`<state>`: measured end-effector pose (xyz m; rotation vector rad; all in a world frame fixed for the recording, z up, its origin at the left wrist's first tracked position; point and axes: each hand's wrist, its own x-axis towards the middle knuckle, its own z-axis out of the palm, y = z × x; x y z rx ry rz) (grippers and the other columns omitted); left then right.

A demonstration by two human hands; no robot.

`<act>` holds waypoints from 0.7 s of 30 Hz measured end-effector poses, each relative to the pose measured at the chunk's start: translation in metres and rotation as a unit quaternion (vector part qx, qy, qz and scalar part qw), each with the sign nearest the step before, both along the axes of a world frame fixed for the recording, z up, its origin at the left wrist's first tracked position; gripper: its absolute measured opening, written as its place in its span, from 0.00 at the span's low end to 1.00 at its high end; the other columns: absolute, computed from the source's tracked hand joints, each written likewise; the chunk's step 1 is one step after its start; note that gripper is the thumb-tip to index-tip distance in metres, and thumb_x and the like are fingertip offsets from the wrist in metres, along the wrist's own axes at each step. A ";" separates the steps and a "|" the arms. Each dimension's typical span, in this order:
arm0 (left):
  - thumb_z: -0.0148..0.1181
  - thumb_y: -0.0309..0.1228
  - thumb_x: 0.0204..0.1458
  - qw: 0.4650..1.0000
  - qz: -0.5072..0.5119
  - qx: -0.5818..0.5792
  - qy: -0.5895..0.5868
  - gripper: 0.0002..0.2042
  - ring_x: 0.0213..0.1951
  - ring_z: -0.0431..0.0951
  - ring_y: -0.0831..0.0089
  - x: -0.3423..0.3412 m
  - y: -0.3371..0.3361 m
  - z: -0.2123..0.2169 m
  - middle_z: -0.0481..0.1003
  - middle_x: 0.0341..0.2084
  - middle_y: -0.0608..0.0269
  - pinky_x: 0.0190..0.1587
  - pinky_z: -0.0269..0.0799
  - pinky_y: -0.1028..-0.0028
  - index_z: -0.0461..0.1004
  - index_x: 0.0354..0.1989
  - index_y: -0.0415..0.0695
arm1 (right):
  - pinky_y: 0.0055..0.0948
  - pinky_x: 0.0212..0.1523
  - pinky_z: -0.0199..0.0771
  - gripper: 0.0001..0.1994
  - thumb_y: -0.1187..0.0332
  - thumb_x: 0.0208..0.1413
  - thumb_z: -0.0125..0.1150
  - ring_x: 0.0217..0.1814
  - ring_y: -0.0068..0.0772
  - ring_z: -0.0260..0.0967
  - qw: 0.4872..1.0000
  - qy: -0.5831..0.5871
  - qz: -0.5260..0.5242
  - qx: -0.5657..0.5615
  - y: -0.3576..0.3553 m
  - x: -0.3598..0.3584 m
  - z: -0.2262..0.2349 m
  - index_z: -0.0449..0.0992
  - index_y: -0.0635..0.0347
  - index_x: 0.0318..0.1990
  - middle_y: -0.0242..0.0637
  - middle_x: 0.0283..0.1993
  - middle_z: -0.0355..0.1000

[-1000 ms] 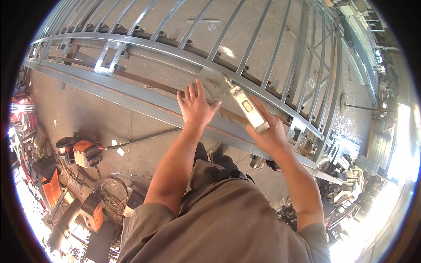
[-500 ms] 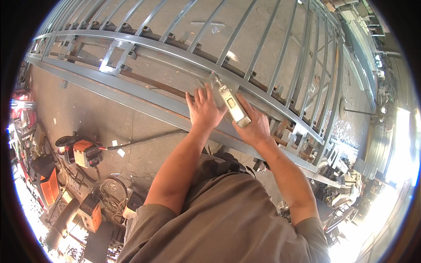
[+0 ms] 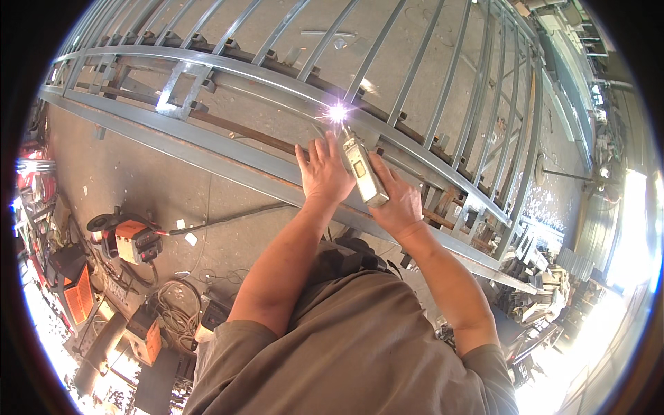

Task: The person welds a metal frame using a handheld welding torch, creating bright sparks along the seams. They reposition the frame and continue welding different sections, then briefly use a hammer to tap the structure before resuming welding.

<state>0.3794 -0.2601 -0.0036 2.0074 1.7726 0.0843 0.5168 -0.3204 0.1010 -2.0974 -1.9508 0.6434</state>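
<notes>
My right hand [image 3: 400, 200] has its grip closed around a pale, boxy welding torch [image 3: 362, 169], fingers wrapped on the lower end, body of the tool running up and away from my palm. Its tip sits just beyond my knuckles, touching a grey steel frame [image 3: 207, 149] where a bright white arc spark [image 3: 337, 113] flares. My left hand [image 3: 324, 171] holds nothing: flat, fingers spread, pressed on the frame's rail right beside the torch, nearly touching its side. One torch, one spark, two hands.

The frame lies flat on the concrete floor [image 3: 124, 180], long rails crossing ahead of both hands, many thin bars running away from my grip toward the far side; too many bars to count surely. A small rectangular panel on the torch face is pale yellow-green, facing up, next to my right thumb; I cannot read it.

Below and left of my left forearm, well apart from the grip: one orange-and-black welding machine [image 3: 135, 240] on the floor, a black cable [image 3: 228, 220] leading from it toward my arms. Further left, a second orange box [image 3: 79, 294], and a third orange unit [image 3: 146, 337] near a coil of cable [image 3: 174, 311]. Right of my right elbow, a jumble of metal pieces [image 3: 543, 290], washed out by sun.
</notes>
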 end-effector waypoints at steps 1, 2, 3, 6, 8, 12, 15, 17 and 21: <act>0.57 0.49 0.57 1.000 -0.001 0.005 -0.004 0.45 0.75 0.57 0.52 0.000 0.000 -0.002 0.62 0.69 0.45 0.79 0.30 0.41 0.48 0.78 0.36 | 0.48 0.47 0.83 0.33 0.60 0.56 0.67 0.50 0.59 0.80 1.000 -0.002 -0.001 -0.004 0.000 -0.001 0.000 0.68 0.41 0.72 0.48 0.56 0.80; 0.56 0.49 0.58 1.000 -0.001 0.012 -0.009 0.45 0.75 0.56 0.51 0.000 -0.001 -0.003 0.62 0.69 0.45 0.79 0.29 0.41 0.48 0.78 0.36 | 0.48 0.47 0.83 0.34 0.60 0.56 0.67 0.49 0.59 0.80 1.000 -0.005 0.000 0.000 0.000 -0.001 0.000 0.67 0.40 0.72 0.47 0.56 0.80; 0.55 0.50 0.58 1.000 0.001 0.016 -0.007 0.44 0.75 0.56 0.51 0.000 -0.002 -0.004 0.62 0.70 0.45 0.79 0.30 0.41 0.48 0.78 0.37 | 0.49 0.47 0.83 0.34 0.60 0.56 0.66 0.48 0.60 0.80 1.000 -0.006 0.000 0.002 0.000 -0.002 0.001 0.67 0.40 0.72 0.47 0.56 0.80; 0.55 0.50 0.59 1.000 0.003 0.028 -0.007 0.43 0.75 0.57 0.51 0.000 -0.003 -0.005 0.62 0.70 0.45 0.78 0.30 0.41 0.49 0.79 0.40 | 0.50 0.47 0.82 0.34 0.60 0.56 0.66 0.48 0.60 0.80 1.000 -0.011 -0.002 -0.009 -0.001 -0.003 0.002 0.66 0.39 0.73 0.46 0.56 0.80; 0.55 0.50 0.59 0.999 0.002 0.039 -0.018 0.43 0.74 0.57 0.52 0.000 -0.004 -0.004 0.63 0.70 0.46 0.78 0.30 0.42 0.50 0.79 0.41 | 0.51 0.47 0.82 0.34 0.59 0.57 0.65 0.48 0.60 0.80 1.000 -0.013 -0.005 -0.016 -0.001 -0.004 0.002 0.65 0.38 0.73 0.46 0.56 0.80; 0.56 0.50 0.58 1.000 0.008 0.026 -0.014 0.43 0.74 0.57 0.52 0.000 -0.002 -0.003 0.63 0.69 0.47 0.78 0.30 0.42 0.50 0.79 0.43 | 0.51 0.47 0.82 0.36 0.59 0.57 0.65 0.49 0.60 0.80 0.999 -0.013 -0.014 -0.027 -0.001 -0.003 0.003 0.63 0.37 0.75 0.45 0.58 0.79; 0.58 0.50 0.57 0.999 0.017 0.028 -0.026 0.44 0.74 0.57 0.52 0.000 -0.002 -0.004 0.64 0.69 0.46 0.78 0.30 0.41 0.50 0.78 0.41 | 0.52 0.50 0.81 0.37 0.60 0.55 0.65 0.52 0.60 0.79 0.999 -0.010 -0.022 -0.040 -0.001 -0.003 0.004 0.63 0.36 0.75 0.45 0.60 0.78; 0.59 0.51 0.56 0.999 0.017 0.027 -0.022 0.45 0.74 0.57 0.52 0.000 -0.003 -0.006 0.64 0.69 0.45 0.78 0.30 0.41 0.50 0.78 0.40 | 0.51 0.51 0.81 0.38 0.62 0.55 0.65 0.53 0.60 0.79 0.999 -0.008 -0.027 -0.038 -0.002 -0.003 0.006 0.63 0.35 0.75 0.45 0.60 0.78; 0.60 0.54 0.55 1.000 0.011 0.008 -0.017 0.48 0.75 0.57 0.52 -0.001 -0.002 -0.008 0.64 0.68 0.43 0.79 0.30 0.42 0.49 0.78 0.38 | 0.51 0.52 0.80 0.39 0.64 0.53 0.65 0.54 0.60 0.78 0.999 0.000 -0.033 -0.038 -0.002 -0.004 0.010 0.63 0.35 0.75 0.45 0.61 0.78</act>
